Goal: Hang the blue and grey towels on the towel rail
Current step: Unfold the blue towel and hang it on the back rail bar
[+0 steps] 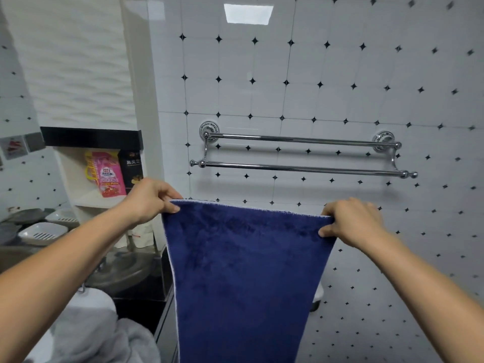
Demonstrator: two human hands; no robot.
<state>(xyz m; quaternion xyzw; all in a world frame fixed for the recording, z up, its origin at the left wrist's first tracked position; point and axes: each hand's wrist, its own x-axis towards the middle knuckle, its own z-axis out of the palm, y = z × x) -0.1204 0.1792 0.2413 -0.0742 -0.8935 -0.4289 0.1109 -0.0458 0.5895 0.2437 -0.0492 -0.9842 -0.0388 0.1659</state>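
Observation:
The blue towel [243, 279] hangs spread flat in front of me, its top edge stretched level below the rail. My left hand [150, 199] pinches its upper left corner and my right hand [351, 221] pinches its upper right corner. The chrome double towel rail [301, 167] is fixed to the tiled wall just above the towel's top edge, and both bars are bare. The grey towel [89, 334] lies crumpled at the bottom left, below my left forearm.
A wall niche at left holds a pink packet [108, 174] and a dark box [131, 166]. Below it are white soap dishes [43, 231] and a metal basin [125, 268]. Something white shows behind the towel's right edge, low against the wall.

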